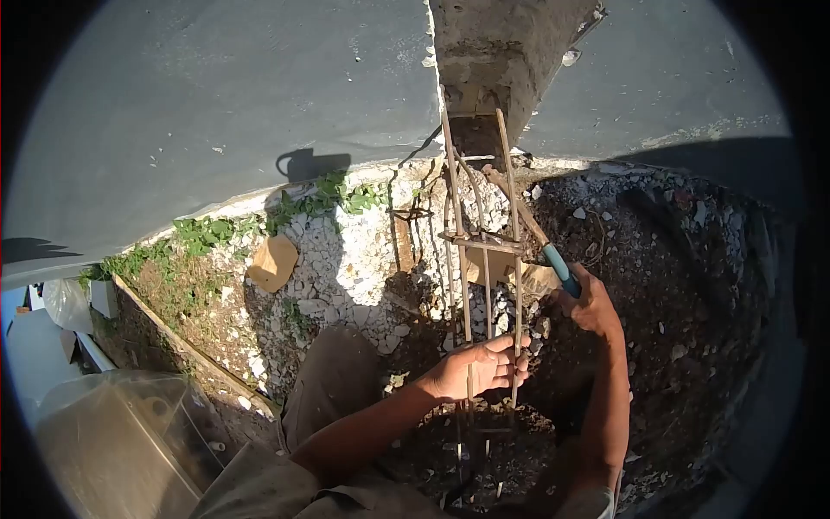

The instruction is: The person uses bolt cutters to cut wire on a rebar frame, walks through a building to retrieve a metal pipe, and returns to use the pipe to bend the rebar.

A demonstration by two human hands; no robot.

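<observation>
Several long rusty steel bars form a narrow cage (466, 294) that runs from a gap in the wall down toward me. A stirrup (488, 242) crosses the bars partway along. My left hand (484, 370) reaches in at the lower part of the cage, its fingers curled around the right-hand bar (518, 298). To the right of the cage, my right hand (589, 303) is closed on the teal grip of a long-handled tool (562, 266). Its brown shaft slants up and left beside the stirrup; I cannot make out the tool's head.
A grey wall (285, 82) borders the ground, with a rough concrete recess (484, 48) in it. White rubble (320, 268), weeds (207, 232) and a piece of cardboard (273, 264) lie at its foot. A wooden board (186, 342) and clear plastic sheeting (121, 432) are at left.
</observation>
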